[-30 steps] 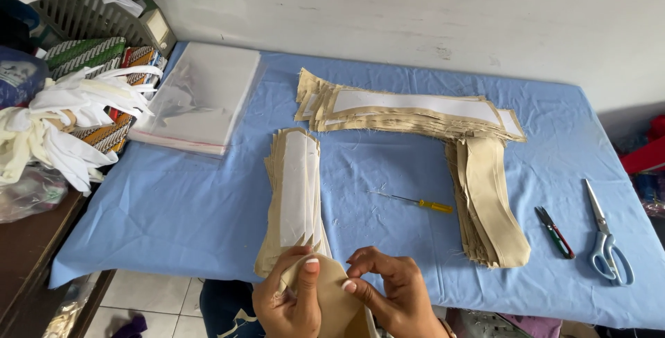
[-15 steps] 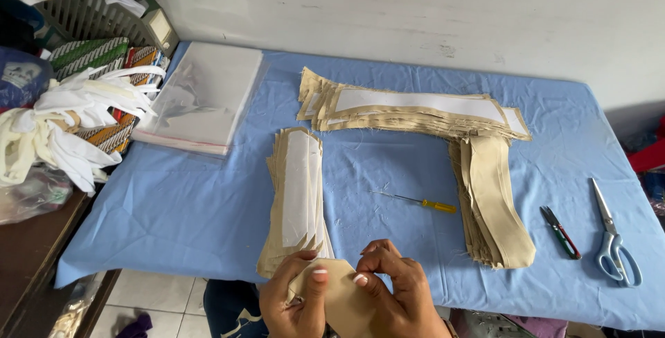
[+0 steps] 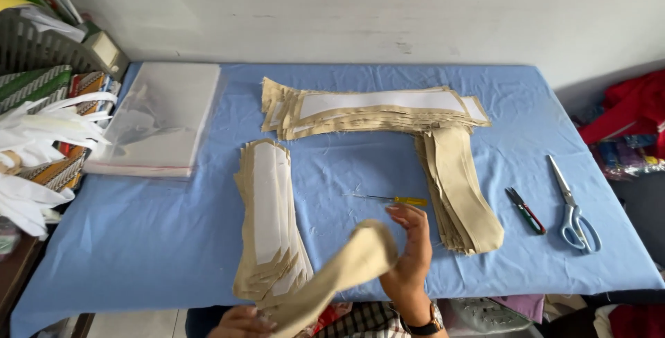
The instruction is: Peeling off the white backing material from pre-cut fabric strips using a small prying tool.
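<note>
A long tan fabric strip (image 3: 346, 269) hangs in the air over the near edge of the counter (image 3: 166, 241), running from the right hand (image 3: 409, 258) down and leftward to the left hand (image 3: 242, 323). Its upper end sits against the right hand's fingers (image 3: 414, 224), which curl around it and pinch it; the thumb side is hidden behind the cloth. The left hand shows only partly at the bottom edge, its fingers closed on the strip's lower end, though how tightly I cannot tell.

Three stacks of the same tan pieces lie on the blue cover. One stack with white lining facing up (image 3: 267, 224) lies just left of the held strip, running front to back. A second lined stack (image 3: 374, 109) lies crosswise toward the wall. A third stack, plain tan side up (image 3: 460, 196), lies just right of the right hand.

One small yellow-handled tool (image 3: 395, 200) lies on the counter just beyond the right fingertips. Farther right are one small pair of thread snips (image 3: 525, 210) and one pair of large scissors with pale blue handles (image 3: 573, 206), side by side, well apart from the hands. One pile of clear plastic bags (image 3: 159, 120) lies at the far left.
</note>
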